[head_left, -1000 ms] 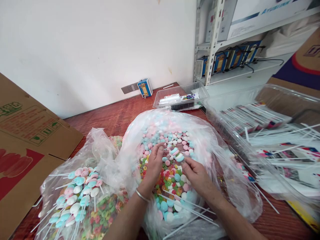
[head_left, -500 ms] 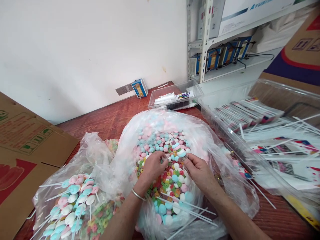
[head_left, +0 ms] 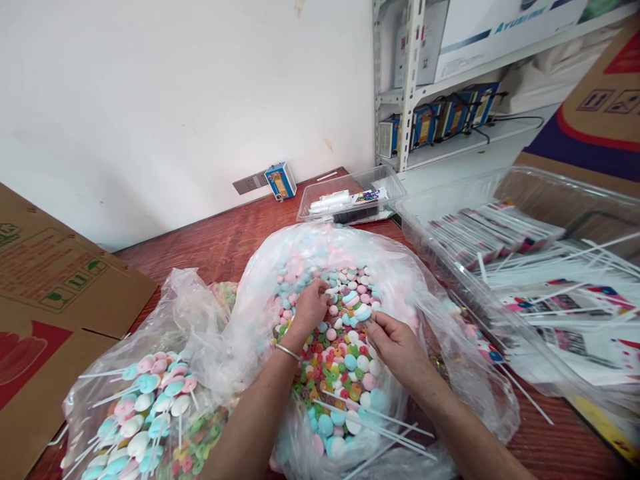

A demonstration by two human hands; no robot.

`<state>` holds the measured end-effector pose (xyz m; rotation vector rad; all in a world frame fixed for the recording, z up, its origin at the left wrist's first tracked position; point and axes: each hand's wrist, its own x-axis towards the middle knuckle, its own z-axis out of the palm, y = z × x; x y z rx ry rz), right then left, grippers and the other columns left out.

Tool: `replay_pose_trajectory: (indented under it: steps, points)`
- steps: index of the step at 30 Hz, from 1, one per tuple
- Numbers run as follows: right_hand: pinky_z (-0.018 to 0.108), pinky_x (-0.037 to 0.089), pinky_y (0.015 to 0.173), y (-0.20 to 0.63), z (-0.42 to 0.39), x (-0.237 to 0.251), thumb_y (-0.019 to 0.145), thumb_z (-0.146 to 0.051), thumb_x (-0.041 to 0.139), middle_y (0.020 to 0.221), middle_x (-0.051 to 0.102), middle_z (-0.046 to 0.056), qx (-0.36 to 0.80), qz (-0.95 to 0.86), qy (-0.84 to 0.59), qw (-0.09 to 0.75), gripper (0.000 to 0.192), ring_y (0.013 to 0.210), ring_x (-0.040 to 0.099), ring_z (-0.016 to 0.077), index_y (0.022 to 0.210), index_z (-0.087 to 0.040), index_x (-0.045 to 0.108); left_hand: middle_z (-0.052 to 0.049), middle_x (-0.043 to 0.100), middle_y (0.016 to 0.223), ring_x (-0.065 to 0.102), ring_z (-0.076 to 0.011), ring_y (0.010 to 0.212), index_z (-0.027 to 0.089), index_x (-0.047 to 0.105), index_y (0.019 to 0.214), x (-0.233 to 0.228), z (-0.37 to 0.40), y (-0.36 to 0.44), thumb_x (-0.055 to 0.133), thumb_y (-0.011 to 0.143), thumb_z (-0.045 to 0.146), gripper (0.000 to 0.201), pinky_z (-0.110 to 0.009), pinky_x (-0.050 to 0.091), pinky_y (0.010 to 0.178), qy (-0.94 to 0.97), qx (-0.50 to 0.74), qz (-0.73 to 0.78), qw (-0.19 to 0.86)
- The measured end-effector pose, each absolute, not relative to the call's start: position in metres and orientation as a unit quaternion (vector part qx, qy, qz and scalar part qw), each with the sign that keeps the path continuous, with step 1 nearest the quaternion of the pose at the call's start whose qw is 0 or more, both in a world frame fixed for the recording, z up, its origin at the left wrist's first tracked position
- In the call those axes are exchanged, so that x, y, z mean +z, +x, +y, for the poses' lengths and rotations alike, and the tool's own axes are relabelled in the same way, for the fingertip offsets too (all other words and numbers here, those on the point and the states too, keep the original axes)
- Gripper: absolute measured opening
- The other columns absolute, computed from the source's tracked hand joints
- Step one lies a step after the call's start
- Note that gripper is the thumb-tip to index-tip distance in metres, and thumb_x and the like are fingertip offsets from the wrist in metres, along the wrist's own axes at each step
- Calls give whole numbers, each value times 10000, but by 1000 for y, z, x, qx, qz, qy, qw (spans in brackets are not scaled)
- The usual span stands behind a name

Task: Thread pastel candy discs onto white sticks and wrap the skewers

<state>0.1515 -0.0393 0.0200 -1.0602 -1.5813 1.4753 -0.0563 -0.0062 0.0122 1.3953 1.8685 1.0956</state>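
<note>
Right hand [head_left: 397, 343]: thumb and forefinger closed on the near end of a candy stack [head_left: 358, 308], which sits just beyond the fingertips, over the open bag [head_left: 273, 248]. Several pieces on it, blue, white and pink among them; stick itself hard to make out.

Left hand [head_left: 311, 308]: fingertips drawn together at a white candy, beside the stack; whether pinched or merely touched, cannot tell.

Done: a heap of stick candies [head_left: 143, 410], well left of the left hand, pieces already threaded. Stack at the right hand looks partly made up, by my judgement.

Left: plenty of loose round candies [head_left: 353, 275] beyond and below both hands, ring sweets [head_left: 324, 363] nearer the wearer. Bare white sticks [head_left: 383, 415] lie below the right hand; more, unused, in the clear tray [head_left: 453, 280] to its right on the desk [head_left: 210, 243].
</note>
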Motion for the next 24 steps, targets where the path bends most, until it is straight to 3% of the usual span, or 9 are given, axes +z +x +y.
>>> replay_pose_trajectory:
  steps: [4, 9, 12, 15, 18, 24]
  points:
    - [223, 328, 514, 151, -39, 18, 888, -368, 467, 603, 446, -52, 575, -612, -404, 361, 226, 561, 406, 123, 734, -212, 524, -29, 675, 784, 619, -161, 568, 198, 624, 899, 10, -14, -54, 561, 774, 110, 165, -273, 450, 579, 526, 364, 715, 283]
    - [219, 280, 477, 151, -38, 12, 897, -377, 477, 584, 392, -66, 583, -608, -398, 362, 227, 522, 335, 107, 757, -206, 529, -70, 702, 932, 632, -166, 661, 176, 650, 1001, 12, -10, -54, 539, 790, 104, 248, -279, 452, 651, 540, 319, 733, 262]
    - [219, 267, 466, 151, -37, 11, 898, -388, 478, 574, 381, -69, 584, -608, -398, 362, 241, 515, 321, 105, 760, -200, 538, -46, 697, 774, 610, -185, 652, 167, 694, 915, 15, -5, -55, 574, 763, 114, 201, -297, 437, 680, 558, 287, 737, 252]
    - [216, 289, 475, 152, -36, 11, 896, -401, 482, 599, 428, -57, 582, -606, -398, 368, 254, 534, 358, 108, 753, -199, 538, -14, 632, 598, 576, -193, 615, 169, 693, 764, 16, -1, -56, 626, 711, 125, 96, -299, 413, 659, 567, 264, 739, 252]
    - [214, 305, 481, 152, -36, 10, 891, -399, 491, 600, 454, -51, 579, -602, -399, 378, 252, 539, 384, 110, 742, -200, 531, -6, 615, 613, 552, -182, 610, 174, 644, 695, 16, 0, -56, 672, 652, 135, 65, -285, 387, 618, 566, 267, 739, 249]
    - [236, 416, 559, 151, -33, 11, 868, -409, 532, 652, 583, -23, 560, -593, -411, 406, 232, 616, 529, 149, 795, -197, 594, 19, 598, 697, 557, -145, 656, 185, 565, 813, 26, -22, -42, 626, 708, 168, 122, -242, 401, 603, 556, 332, 713, 269]
